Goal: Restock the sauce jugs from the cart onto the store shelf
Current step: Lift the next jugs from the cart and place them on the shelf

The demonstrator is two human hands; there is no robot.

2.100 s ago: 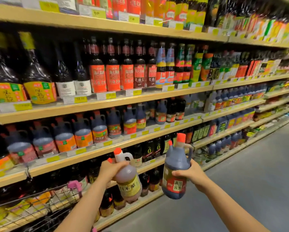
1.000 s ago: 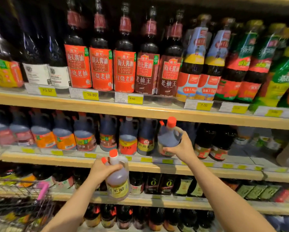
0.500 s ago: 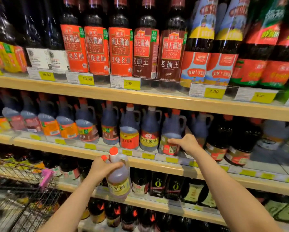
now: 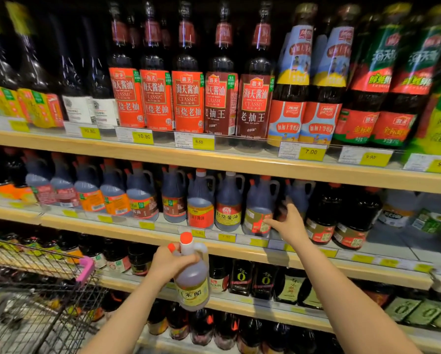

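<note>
Meanwhile the left hand [image 4: 172,264] grips a yellow-labelled jug [image 4: 191,282] by its neck; the right hand [image 4: 289,222], fingers spread, touches a jug [image 4: 259,213] on the shelf [image 4: 239,247].

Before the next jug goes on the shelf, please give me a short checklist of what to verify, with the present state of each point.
1. Placed dark jug stands upright on the middle shelf: ok.
2. Right hand is free of that jug: cannot tell; its fingers are straight, thumb at the label.
3. Left hand holds the yellow-label jug firmly at the neck: ok.
4. Its orange cap is on: ok.
5. A free slot for this jug on the shelf: cannot tell; the front row looks full here.
6. Cart is within reach on the left: ok.
</note>
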